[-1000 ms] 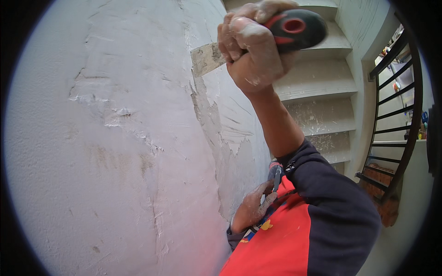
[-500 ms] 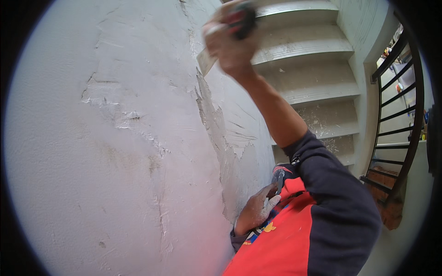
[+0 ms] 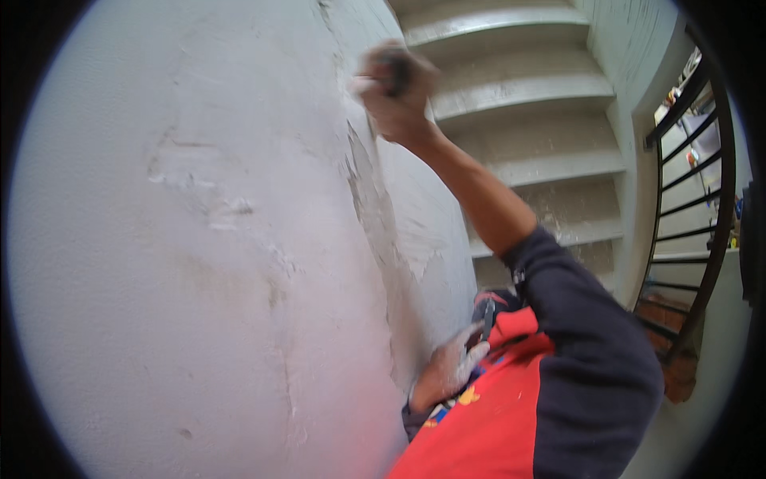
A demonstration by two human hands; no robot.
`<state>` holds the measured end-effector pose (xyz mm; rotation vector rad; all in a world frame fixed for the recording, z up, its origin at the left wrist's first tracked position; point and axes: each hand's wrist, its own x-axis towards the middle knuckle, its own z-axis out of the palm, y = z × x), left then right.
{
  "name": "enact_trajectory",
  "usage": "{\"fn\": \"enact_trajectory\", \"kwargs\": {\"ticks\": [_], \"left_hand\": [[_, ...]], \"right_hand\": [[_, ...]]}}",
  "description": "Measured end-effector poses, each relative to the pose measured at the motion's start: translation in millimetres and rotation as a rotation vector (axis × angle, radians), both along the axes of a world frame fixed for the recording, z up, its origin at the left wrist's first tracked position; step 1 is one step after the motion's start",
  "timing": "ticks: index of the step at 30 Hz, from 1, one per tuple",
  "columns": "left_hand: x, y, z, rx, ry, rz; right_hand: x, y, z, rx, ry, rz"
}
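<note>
My right hand (image 3: pixel 399 100) is raised against the upper part of the patchy white wall (image 3: pixel 239 303). It is closed round the black and dark red handle of a putty knife (image 3: pixel 394 72), smeared by motion. The knife's blade is hard to make out now. Below it, a rough grey-brown strip (image 3: pixel 375 207) runs down the wall where the white coat is broken. Low by my red shirt (image 3: pixel 487 415), my left hand (image 3: pixel 451 367), dusted white, is closed on a slim dark grey tool (image 3: pixel 488 319) whose full shape is hidden.
Concrete stairs (image 3: pixel 527 132) with white specks rise along the wall on the right. Beyond them stands a dark metal railing (image 3: pixel 690 176), with cluttered objects behind it. Reddish-brown bricks (image 3: pixel 680 375) lie low behind the bars.
My right hand has moved down a little along the wall with the putty knife. The blade, visible earlier, is now blurred or hidden. My left hand stays near my shirt.
</note>
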<state>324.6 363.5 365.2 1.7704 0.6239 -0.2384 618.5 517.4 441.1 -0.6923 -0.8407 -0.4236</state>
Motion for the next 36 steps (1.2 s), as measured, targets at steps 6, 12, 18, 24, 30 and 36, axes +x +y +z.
{"fn": "enact_trajectory", "kwargs": {"ticks": [6,12,18,24,30,36], "left_hand": [[8.9,-1.2,16.6,-0.054,0.124,-0.011],[12.6,-4.7,23.9,-0.015,0.112,0.002],[13.5,-11.1,20.7,-0.007,0.01,0.113],[19.0,-9.8,16.4,-0.054,-0.177,0.343],[47.6,-13.3,31.1,-0.457,-0.49,0.716],[90.3,11.0,27.1,-0.68,-0.775,0.843]], "right_hand": [[-36.3,-65.9,34.3,0.384,0.262,0.47],[-46.6,-80.9,-16.0,0.558,0.482,0.589],[-71.4,-142.0,-93.5,-0.103,0.398,0.286],[-77.2,-210.6,-114.5,-0.601,-0.095,0.187],[-98.9,-230.1,-89.5,-0.636,-0.17,0.254],[-92.3,-236.0,-95.9,-0.764,-0.273,0.556]]}}
